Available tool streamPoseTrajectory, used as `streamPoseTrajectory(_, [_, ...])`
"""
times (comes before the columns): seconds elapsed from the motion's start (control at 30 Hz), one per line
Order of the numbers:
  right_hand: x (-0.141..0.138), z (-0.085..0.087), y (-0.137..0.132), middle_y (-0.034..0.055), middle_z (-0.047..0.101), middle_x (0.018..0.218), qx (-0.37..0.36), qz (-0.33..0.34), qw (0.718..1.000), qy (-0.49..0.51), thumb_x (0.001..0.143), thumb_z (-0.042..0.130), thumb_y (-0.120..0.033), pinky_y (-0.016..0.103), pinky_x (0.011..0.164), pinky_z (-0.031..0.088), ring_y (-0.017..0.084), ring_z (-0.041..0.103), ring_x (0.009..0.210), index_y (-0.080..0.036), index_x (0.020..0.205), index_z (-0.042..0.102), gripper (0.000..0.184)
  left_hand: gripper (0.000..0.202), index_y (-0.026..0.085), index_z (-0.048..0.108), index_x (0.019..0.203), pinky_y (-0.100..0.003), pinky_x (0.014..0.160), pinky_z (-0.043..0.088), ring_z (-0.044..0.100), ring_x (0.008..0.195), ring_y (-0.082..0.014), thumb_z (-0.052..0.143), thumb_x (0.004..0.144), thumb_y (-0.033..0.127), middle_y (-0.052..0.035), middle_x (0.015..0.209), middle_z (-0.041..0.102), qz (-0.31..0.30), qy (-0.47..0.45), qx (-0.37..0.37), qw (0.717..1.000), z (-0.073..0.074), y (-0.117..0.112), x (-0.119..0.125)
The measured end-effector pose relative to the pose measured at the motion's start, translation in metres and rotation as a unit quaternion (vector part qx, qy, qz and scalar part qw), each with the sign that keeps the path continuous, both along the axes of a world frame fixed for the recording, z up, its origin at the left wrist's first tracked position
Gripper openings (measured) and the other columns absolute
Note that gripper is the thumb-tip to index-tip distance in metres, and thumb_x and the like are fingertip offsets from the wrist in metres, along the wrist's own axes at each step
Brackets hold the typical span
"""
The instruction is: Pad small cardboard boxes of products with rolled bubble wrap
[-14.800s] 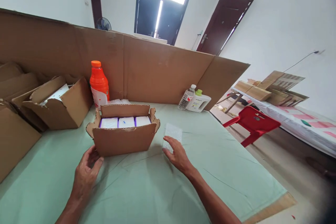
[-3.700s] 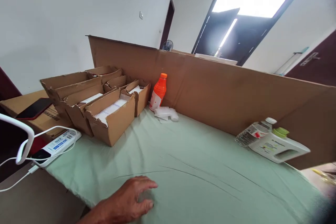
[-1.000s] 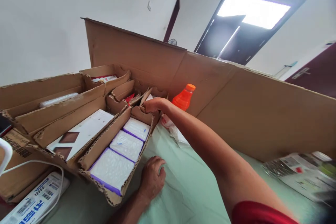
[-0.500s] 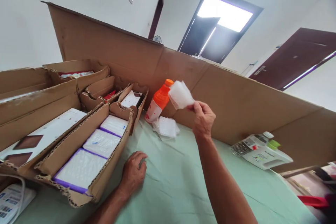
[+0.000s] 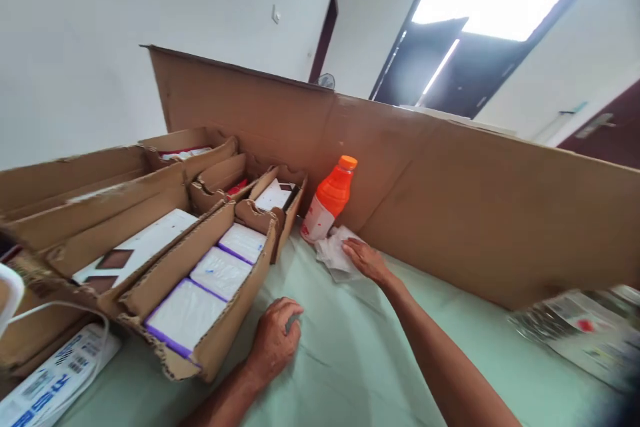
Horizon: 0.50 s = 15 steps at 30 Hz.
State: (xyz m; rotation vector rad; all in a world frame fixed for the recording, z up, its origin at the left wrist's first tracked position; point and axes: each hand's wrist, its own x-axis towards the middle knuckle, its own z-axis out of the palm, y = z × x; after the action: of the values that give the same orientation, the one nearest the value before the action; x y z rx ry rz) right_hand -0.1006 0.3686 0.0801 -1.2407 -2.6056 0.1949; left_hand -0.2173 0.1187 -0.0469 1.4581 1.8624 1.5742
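My right hand (image 5: 367, 258) lies with its fingers stretched out flat on a small pile of thin white square sheets (image 5: 338, 257). Their exact kind I cannot make out, and the fingers hide part of the pile. Right behind it stands an orange bottle (image 5: 334, 192) with an orange cap and a pale label. My left hand (image 5: 277, 337) rests on the pale green cloth (image 5: 345, 340), fingers loosely curled, thumb apart from them, with nothing seen in it. To its left is an open cardboard tray (image 5: 245, 310) with white, purple-edged packs (image 5: 187, 315).
More cardboard compartments (image 5: 165, 195) at left hold white boxes and red items. A tall cardboard panel (image 5: 450, 187) runs along the back. At right lies a blurred clear and white container (image 5: 580, 330). A white printed power strip or box (image 5: 60, 373) with a cable lies front left.
My right hand has come down with the white sheets it held raised beside the bottle; they now lie on the pile under its fingers. The view has turned left; my left hand stays on the cloth.
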Motion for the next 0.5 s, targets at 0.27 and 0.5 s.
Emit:
streamPoseTrajectory(0.27, [-0.081,0.090,-0.056,0.0083,0.074,0.118,0.121,0.086,0.984,0.095,0.093,0.046,-0.033,0.039,0.094,0.051,0.026,0.067,0.109,-0.024,0.115,0.074,0.036,0.032,0.020,0.069,0.090,-0.035,0.085,0.049,0.065,0.092,-0.0220,0.051,0.069,0.004,-0.0062,0.094,0.072,0.011,-0.027,-0.001,1.000,-0.001,0.009,0.002])
streamPoseTrajectory(0.5, [-0.270,0.136,-0.113,0.0054,0.073,0.118,0.050,0.321,0.940,-0.101,0.092,0.057,-0.023,0.030,0.092,0.048,0.023,0.066,0.108,-0.019,0.119,0.071,0.031,0.033,0.020,0.067,0.094,-0.036,0.089,0.047,0.062,0.097,-0.0228,0.052,0.068,0.003,-0.0066,0.098,0.070,0.001,-0.039,-0.008,0.999,-0.006,0.012,0.003])
